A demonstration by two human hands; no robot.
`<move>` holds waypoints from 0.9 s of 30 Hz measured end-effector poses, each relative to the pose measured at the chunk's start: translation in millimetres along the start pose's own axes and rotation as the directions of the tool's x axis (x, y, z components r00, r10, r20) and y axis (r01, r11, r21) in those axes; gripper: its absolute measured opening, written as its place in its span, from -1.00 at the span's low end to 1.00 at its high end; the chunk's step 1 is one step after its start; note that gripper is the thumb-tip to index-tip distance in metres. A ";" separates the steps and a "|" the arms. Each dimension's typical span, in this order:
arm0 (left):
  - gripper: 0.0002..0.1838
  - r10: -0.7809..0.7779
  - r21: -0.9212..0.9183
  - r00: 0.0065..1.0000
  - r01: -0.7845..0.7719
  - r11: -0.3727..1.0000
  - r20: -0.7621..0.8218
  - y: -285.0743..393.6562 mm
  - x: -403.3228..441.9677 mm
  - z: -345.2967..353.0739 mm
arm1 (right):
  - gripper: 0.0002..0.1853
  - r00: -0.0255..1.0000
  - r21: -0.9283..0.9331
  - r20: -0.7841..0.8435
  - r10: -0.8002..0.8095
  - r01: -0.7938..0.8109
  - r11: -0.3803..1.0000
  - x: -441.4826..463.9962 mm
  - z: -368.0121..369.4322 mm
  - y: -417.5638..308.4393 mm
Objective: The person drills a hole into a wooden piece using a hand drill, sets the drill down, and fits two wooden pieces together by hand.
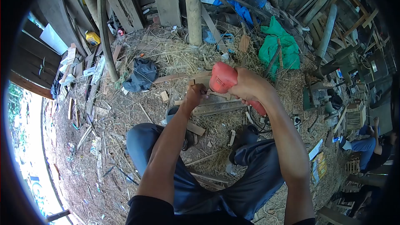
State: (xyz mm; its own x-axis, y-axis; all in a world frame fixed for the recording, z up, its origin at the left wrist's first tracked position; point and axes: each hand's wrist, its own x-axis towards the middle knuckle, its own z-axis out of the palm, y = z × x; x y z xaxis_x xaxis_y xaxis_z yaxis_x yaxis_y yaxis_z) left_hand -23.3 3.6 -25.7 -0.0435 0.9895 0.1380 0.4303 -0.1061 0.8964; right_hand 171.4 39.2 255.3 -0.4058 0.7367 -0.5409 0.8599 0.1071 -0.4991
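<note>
My right hand (pixel 246 84) is wrapped round a red power tool (pixel 223 77), perhaps a drill. Its rounded red body sticks out past my wrist to the left, and a second red part (pixel 257 107) shows below my hand. Just left of it, my left hand (pixel 195 95) is closed on a small wooden piece (pixel 191 82), whose end pokes up above the fingers. Both hands are over wooden boards (pixel 218 107) lying on the ground between my feet. The tip of the tool is hidden.
Wood scraps and straw cover the ground. A black plastic bag (pixel 141 75) lies to the left, a green sheet (pixel 280 48) to the right. A wooden post (pixel 193 12) stands ahead. Dark cable (pixel 264 128) runs near my right foot. Another person (pixel 371 146) sits at far right.
</note>
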 end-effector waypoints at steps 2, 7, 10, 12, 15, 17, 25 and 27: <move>-0.65 -0.025 0.022 1.000 0.025 0.999 0.003 -1.9 1.5 0.7 | -0.55 1.000 -0.001 -0.015 0.017 -0.017 1.000 -4.0 -0.9 -3.5; -0.64 -0.008 0.025 1.000 0.007 1.000 0.016 -2.7 2.5 -0.4 | -0.55 0.999 -0.034 -0.032 -0.005 0.004 0.999 -3.1 1.6 -5.2; -0.65 0.011 0.019 1.000 -0.012 1.000 0.018 0.3 1.7 -0.9 | -0.54 0.999 -0.054 -0.029 -0.014 0.013 0.998 0.4 2.3 -4.4; -0.65 0.010 0.026 1.000 -0.011 1.000 0.014 2.7 0.8 -1.5 | -0.51 1.000 -0.050 -0.021 -0.017 0.016 0.999 2.5 3.4 -3.6; -0.66 -0.025 0.025 1.000 0.025 0.999 0.016 2.2 2.3 -2.4 | -0.51 1.000 -0.032 -0.014 -0.014 0.014 0.999 3.7 3.4 -4.1; -0.66 0.036 0.031 0.999 -0.036 0.999 0.014 -1.1 2.6 -1.5 | -0.56 0.999 -0.047 -0.032 -0.010 0.009 0.999 2.5 4.3 -4.7; -0.71 0.035 0.036 0.999 -0.035 0.999 -0.006 -9.1 3.2 1.8 | -0.54 1.000 -0.061 -0.027 -0.010 0.009 0.998 4.0 5.0 -5.2; -0.71 0.061 0.032 0.998 -0.060 0.998 -0.010 -10.6 3.6 2.9 | -0.52 1.000 -0.074 -0.024 -0.004 0.002 0.997 6.3 4.6 -3.8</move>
State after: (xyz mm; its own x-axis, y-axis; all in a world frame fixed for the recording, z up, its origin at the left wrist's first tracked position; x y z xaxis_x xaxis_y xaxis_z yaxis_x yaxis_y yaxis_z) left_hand -25.4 8.6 -36.0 -0.0267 0.9801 0.1966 0.4609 -0.1624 0.8725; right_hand 164.2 40.4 250.7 -0.4015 0.7523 -0.5223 0.8796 0.1579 -0.4488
